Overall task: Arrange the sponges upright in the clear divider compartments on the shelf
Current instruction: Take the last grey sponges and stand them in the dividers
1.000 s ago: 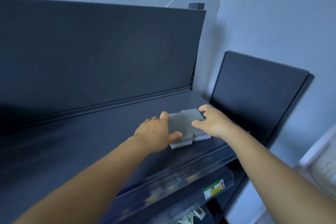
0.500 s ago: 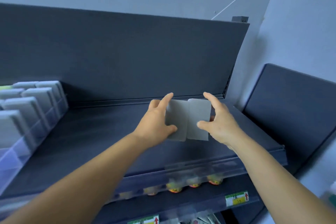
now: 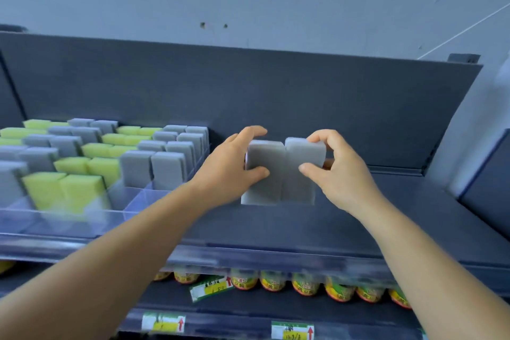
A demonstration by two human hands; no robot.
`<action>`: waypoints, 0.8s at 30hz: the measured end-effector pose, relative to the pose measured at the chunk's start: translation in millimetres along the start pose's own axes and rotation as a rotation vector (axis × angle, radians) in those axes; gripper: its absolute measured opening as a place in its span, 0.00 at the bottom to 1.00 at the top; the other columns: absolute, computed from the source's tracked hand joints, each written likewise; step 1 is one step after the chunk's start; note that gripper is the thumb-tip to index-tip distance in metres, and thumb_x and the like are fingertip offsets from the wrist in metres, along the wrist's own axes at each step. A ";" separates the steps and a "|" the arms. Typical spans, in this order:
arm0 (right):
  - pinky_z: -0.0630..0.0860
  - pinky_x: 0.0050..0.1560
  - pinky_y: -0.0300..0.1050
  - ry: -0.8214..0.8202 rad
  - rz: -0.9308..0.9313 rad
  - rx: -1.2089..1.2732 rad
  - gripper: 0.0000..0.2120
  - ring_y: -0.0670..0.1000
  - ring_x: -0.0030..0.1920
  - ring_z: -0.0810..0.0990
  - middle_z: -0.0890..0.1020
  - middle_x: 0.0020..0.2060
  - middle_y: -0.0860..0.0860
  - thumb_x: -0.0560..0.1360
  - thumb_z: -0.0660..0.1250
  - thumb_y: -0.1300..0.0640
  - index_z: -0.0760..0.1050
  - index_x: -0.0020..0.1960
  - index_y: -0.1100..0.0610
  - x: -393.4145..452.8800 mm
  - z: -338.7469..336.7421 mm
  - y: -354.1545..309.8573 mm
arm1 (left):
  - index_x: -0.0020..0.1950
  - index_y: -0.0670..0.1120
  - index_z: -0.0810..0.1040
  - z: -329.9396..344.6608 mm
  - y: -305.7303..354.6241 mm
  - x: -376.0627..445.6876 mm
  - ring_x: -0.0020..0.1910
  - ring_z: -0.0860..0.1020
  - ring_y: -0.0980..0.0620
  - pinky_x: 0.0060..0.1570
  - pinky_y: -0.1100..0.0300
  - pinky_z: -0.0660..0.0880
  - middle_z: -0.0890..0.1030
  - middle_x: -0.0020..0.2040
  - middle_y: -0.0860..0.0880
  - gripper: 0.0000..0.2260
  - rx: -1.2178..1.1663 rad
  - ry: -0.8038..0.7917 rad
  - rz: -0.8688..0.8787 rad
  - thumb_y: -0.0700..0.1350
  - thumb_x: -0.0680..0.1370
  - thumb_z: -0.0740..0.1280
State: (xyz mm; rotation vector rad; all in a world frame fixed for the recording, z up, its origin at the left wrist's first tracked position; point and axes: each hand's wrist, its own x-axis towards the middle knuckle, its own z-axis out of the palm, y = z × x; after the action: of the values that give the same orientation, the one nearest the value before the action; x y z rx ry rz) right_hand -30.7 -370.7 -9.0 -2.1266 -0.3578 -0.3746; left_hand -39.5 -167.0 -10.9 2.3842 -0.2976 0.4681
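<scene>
Two grey sponges are held upright side by side above the dark shelf (image 3: 303,229). My left hand (image 3: 229,171) grips the left grey sponge (image 3: 263,185) between thumb and fingers. My right hand (image 3: 339,171) grips the right grey sponge (image 3: 299,188) the same way. To the left stands the clear divider tray (image 3: 138,199), with rows of grey sponges (image 3: 165,168) and yellow-green sponges (image 3: 80,188) upright in its compartments. The held pair hangs just right of the tray's right end.
The shelf's dark back panel (image 3: 303,105) rises behind the hands. A clear front rail (image 3: 248,257) edges the shelf. Below it, a lower shelf holds a row of jars (image 3: 303,283) and price tags (image 3: 162,323). A dark side panel (image 3: 491,188) stands at the right.
The two grey sponges were lifted off the shelf's right end, turned upright and carried left. The view swung left, bringing the filled divider tray into sight.
</scene>
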 end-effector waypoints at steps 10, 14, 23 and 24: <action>0.68 0.33 0.31 -0.052 -0.097 0.004 0.21 0.42 0.45 0.79 0.73 0.58 0.41 0.74 0.69 0.56 0.70 0.63 0.41 1.3 91.1 -96.5 | 0.60 0.58 0.72 -114.9 -71.9 -31.0 0.33 0.76 0.54 0.36 0.64 0.68 0.75 0.54 0.51 0.18 0.090 0.052 0.009 0.46 0.73 0.71; 0.69 0.35 0.32 -0.053 -0.103 0.002 0.20 0.45 0.45 0.80 0.74 0.58 0.43 0.74 0.68 0.57 0.70 0.62 0.43 -0.7 126.6 -120.6 | 0.60 0.57 0.72 -147.1 -100.4 -42.9 0.32 0.75 0.55 0.34 0.66 0.67 0.75 0.49 0.51 0.17 0.100 0.054 -0.009 0.45 0.74 0.70; 0.71 0.38 0.36 -0.097 -0.032 -0.004 0.18 0.50 0.46 0.79 0.76 0.54 0.48 0.73 0.68 0.59 0.70 0.61 0.47 -0.6 185.3 -130.9 | 0.65 0.54 0.70 -168.2 -156.6 -58.6 0.25 0.68 0.60 0.25 0.69 0.62 0.65 0.34 0.58 0.19 0.099 -0.018 -0.067 0.42 0.76 0.68; 0.71 0.40 0.39 -0.101 -0.019 -0.013 0.18 0.51 0.48 0.79 0.76 0.55 0.48 0.73 0.68 0.58 0.70 0.61 0.47 0.5 189.2 -129.1 | 0.65 0.54 0.70 -167.6 -159.8 -59.1 0.26 0.68 0.60 0.25 0.70 0.63 0.65 0.34 0.58 0.18 0.097 -0.025 -0.068 0.42 0.76 0.67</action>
State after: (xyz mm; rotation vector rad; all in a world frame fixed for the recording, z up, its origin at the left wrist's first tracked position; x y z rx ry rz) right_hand -56.1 -143.1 -13.1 -2.1607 -0.4354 -0.2820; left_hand -82.3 68.1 -9.9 2.4873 -0.2084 0.4297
